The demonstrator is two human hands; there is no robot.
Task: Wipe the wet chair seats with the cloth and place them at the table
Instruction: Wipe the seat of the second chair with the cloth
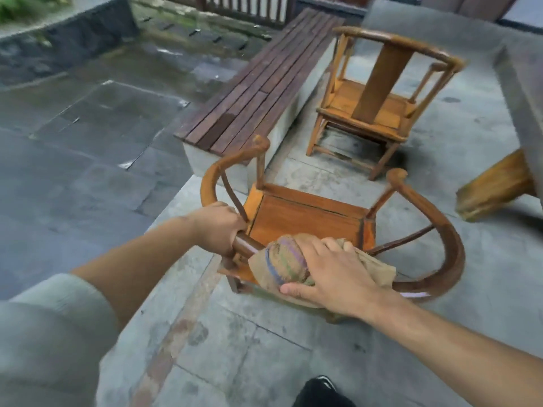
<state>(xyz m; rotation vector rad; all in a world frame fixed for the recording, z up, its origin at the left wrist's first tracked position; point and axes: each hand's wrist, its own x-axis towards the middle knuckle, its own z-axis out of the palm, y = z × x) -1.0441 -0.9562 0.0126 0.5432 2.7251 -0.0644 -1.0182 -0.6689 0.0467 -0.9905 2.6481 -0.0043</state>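
A low wooden armchair point(305, 218) with a curved horseshoe back rail stands right in front of me, its seat facing away. My left hand point(219, 227) grips the left side of that rail. My right hand point(332, 271) presses a bunched tan cloth point(282, 265) with coloured stripes against the rail's middle, over the back of the seat. A second, similar armchair point(379, 104) stands farther off, facing the stone table point(526, 92) at the right.
A long dark slatted bench point(258, 83) on a pale base runs along the left of the chairs. Wet dark paving point(88, 136) lies beyond a step at the left. The table's wooden foot point(496, 189) juts out at the right. My shoe point(320, 392) shows at the bottom.
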